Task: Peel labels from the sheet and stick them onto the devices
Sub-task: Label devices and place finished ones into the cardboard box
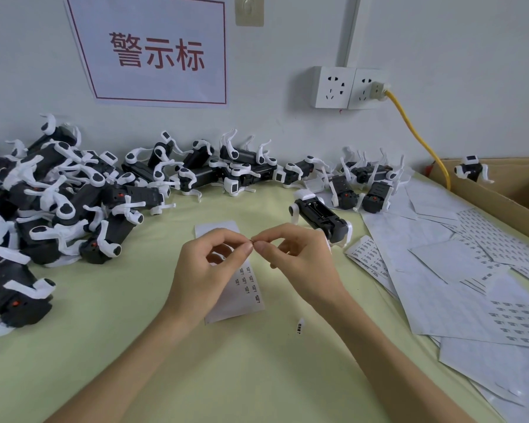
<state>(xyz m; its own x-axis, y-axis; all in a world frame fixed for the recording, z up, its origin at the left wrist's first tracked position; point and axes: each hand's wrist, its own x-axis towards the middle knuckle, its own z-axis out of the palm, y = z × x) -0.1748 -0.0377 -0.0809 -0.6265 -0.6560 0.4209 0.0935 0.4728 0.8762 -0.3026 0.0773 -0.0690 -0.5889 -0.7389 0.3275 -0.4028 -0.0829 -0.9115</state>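
Note:
My left hand (209, 267) and my right hand (298, 257) meet fingertip to fingertip above the table, pinching a tiny label (252, 241) between them. Under them lies a narrow label sheet (246, 288) with several small printed labels in its lower part; my left hand covers its middle. A black-and-white device (319, 216) lies just beyond my right hand. A loose label (300, 326) sits on the table below my right wrist.
Many black-and-white devices are heaped at the left (52, 203) and along the wall (226, 169). Spare and used label sheets (458, 270) are spread on the right. A cardboard box (507, 190) holds one device. A yellow cable (422, 138) runs from a wall socket.

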